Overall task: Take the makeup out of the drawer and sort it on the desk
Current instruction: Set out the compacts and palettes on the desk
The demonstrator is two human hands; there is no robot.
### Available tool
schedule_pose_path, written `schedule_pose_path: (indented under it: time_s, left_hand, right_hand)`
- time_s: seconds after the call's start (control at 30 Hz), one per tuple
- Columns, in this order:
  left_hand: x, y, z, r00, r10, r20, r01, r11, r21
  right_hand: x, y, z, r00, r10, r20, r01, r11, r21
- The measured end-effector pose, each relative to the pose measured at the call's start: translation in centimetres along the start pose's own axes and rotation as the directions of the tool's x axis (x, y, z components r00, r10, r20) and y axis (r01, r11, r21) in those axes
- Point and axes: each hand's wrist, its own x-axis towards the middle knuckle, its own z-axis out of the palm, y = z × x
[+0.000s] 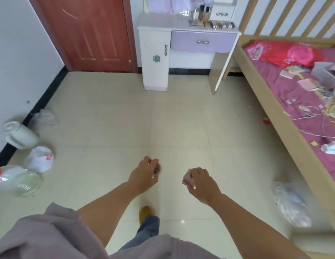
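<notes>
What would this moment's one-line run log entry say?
left hand: holds jar | right hand: holds pink case | drawer: closed | desk: across the floor

At twelve o'clock the white dressing table (pixel 155 53) carries a lilac drawer (pixel 204 42) with a silver handle, beside a reddish-brown panelled door (pixel 91 32) at eleven o'clock. At two o'clock the pale wooden bed frame (pixel 271 109) holds a magenta sheet (pixel 286 94) and a red pillow (pixel 269 53) with purple flower prints, while cream glossy tiles (pixel 125 118) cover the floor, edged by a black skirting (pixel 45 98) under the white wall. At six o'clock show a mauve-grey sleeve (pixel 41 234), blue jeans (pixel 148 230) and a mustard-yellow shoe (pixel 145 212); the left hand (pixel 144 176) holds a pale pink round item with dark markings (pixel 157 171), the right hand (pixel 202 184) a pink one (pixel 187 179).
</notes>
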Motion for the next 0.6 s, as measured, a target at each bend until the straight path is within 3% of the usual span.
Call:
schedule_pose_path:
  time_s: [0.27,0.6]
  left_hand:
    - [16.0,-5.2,-7.8,0.999,0.049,0.002,-0.049,0.998,0.043]
    - [37.9,-6.3,-11.9,0.992,0.123,-0.005,-0.122,0.991,0.058]
  right_hand:
    - [15.1,-1.5,-5.7,0.997,0.056,-0.048,-0.053,0.997,0.056]
    - [36.0,6.0,-12.3,0.991,0.077,-0.109,-0.072,0.996,0.044]
